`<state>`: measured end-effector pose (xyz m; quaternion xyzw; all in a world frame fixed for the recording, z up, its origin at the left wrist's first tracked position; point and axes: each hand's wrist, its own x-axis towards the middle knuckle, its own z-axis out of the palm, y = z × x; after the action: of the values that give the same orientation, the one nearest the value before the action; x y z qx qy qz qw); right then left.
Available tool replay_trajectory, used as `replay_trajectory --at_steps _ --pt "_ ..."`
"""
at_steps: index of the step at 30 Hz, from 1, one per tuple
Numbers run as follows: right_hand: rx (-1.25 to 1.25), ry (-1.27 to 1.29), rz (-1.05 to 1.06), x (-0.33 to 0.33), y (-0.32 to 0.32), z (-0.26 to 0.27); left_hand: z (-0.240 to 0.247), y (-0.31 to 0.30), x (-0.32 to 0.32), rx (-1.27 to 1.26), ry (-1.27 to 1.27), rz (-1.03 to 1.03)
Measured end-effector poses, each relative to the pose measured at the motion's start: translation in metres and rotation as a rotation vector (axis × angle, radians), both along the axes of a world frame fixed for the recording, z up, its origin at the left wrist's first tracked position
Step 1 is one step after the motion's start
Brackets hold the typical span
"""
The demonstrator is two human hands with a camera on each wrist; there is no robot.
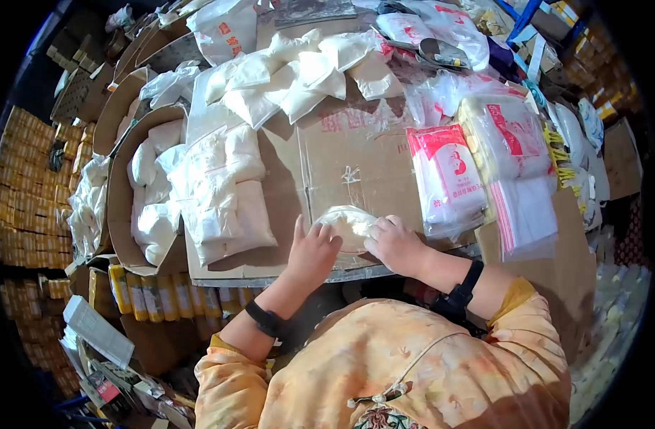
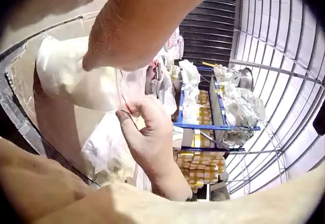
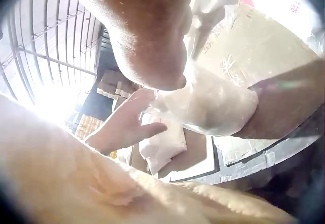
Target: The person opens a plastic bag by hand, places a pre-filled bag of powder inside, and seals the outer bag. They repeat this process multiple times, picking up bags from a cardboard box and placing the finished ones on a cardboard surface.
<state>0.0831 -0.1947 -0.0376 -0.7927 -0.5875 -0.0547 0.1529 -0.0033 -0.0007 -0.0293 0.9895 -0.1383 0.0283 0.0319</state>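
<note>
One plump bag (image 1: 350, 224), whitish, seemingly translucent

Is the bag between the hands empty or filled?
At least partly filled: in the left wrist view the bag bulges with pale contents, while the right hand pinches its edge.

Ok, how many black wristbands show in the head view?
2: the left wristband, near the left hand, and the right wristband, near the right hand. None appears hidden.
</note>
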Motion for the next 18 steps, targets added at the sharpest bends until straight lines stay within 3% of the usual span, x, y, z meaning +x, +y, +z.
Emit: replay_trajectory --at_steps 4,9,13,14,15,17,18 --pt "-0.189 0.117 -0.036 -0.004 0.000 -0.013 -0.011 0.000 0.005 0.005 0.225 -0.129" --pt "-0.218 0.057 0.128 0.000 0.008 -0.019 -0.020 0.000 0.011 0.019 0.215 -0.207" --pt "-0.281 0.039 0.097 0.006 0.016 -0.027 -0.023 0.007 0.024 0.075 0.335 -0.196" --pt "-0.359 0.083 0.094 0.012 0.018 -0.022 -0.022 0.011 0.026 0.033 0.171 -0.219" --pt "-0.336 0.079 0.093 0.021 0.016 -0.015 -0.021 0.015 0.029 0.118 0.265 -0.196" --pt "-0.293 0.076 0.090 0.037 0.011 0.010 0.020 0.018 0.042 0.284 0.458 -0.152" --pt "-0.198 -0.010 0.110 0.040 0.007 0.024 0.027 0.027 0.037 0.205 0.262 -0.201"
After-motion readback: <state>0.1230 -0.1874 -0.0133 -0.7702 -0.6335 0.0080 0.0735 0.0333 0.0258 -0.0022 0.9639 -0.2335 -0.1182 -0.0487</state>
